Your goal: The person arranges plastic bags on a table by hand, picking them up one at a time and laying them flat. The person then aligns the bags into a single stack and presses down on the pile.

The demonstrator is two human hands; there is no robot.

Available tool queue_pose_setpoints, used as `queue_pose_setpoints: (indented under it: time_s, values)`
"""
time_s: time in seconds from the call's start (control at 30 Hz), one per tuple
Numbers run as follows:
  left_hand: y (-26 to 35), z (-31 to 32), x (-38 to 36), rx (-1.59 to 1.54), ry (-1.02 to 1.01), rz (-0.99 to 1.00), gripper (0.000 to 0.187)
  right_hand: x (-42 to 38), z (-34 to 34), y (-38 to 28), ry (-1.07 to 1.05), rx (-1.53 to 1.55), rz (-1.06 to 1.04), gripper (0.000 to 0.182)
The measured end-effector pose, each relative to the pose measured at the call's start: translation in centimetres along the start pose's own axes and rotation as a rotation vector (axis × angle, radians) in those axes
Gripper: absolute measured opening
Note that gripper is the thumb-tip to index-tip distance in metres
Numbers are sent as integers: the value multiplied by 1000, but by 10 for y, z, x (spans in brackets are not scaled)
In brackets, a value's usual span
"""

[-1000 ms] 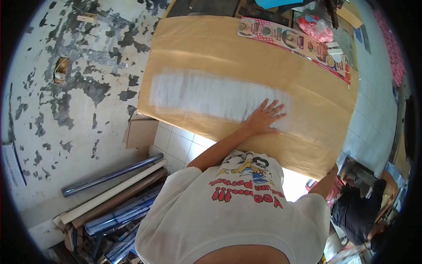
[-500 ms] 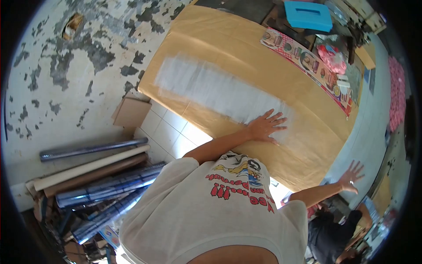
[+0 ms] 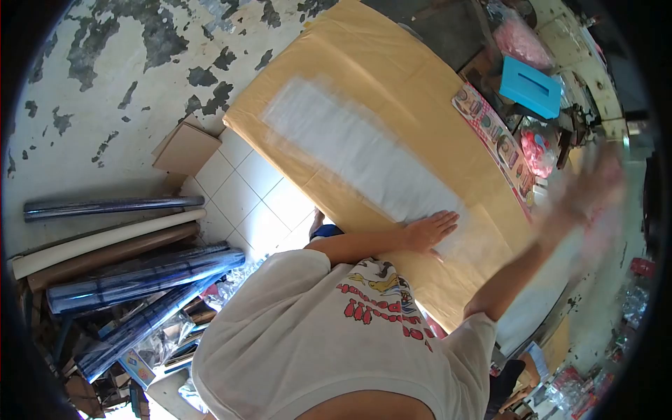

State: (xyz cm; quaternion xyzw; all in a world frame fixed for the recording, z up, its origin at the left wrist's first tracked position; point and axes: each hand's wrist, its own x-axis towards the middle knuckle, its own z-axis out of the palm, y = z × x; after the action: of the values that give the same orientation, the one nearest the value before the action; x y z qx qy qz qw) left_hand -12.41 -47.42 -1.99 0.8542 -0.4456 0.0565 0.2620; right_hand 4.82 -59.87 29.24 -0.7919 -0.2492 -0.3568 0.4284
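My left hand (image 3: 432,232) lies flat on a large sheet of brown paper (image 3: 392,63), fingers stretched out and close together. Its palm rests at the near right end of a long whitish, streaky patch (image 3: 350,147) on the paper. Over to the right, my right hand (image 3: 591,185) is raised past the paper's right edge and smeared by motion. A blurred pink cloth-like thing (image 3: 598,234) overlaps this hand and hangs just below it; I cannot tell whether the fingers grip it.
Printed strip (image 3: 493,136), blue plastic container (image 3: 530,87) and pink bag (image 3: 539,150) sit along the far right side. Several rolls, including a blue one (image 3: 140,280) and a white one (image 3: 105,241), lie at left. Folded cardboard (image 3: 185,147) leans against the peeling wall.
My right hand has swung up and outward from low on the right, where its fingers were spread. My left hand stays on the paper, its fingers now closer together. The view has turned.
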Motion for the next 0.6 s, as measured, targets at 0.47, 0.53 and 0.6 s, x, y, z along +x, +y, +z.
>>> queue_pose_setpoints:
  time_s: [0.47, 0.53, 0.6]
  values:
    - [-14, 19, -24, -521, 266, 3, 83, -181, 445, -81, -949, -137, -555, 58]
    - [-15, 18, -27, -515, 255, 14, 83, -205, 452, -70, -941, -143, -489, 58]
    - [-11, 16, -37, -506, 223, 18, 82, -204, 456, -68, -924, -118, -455, 57]
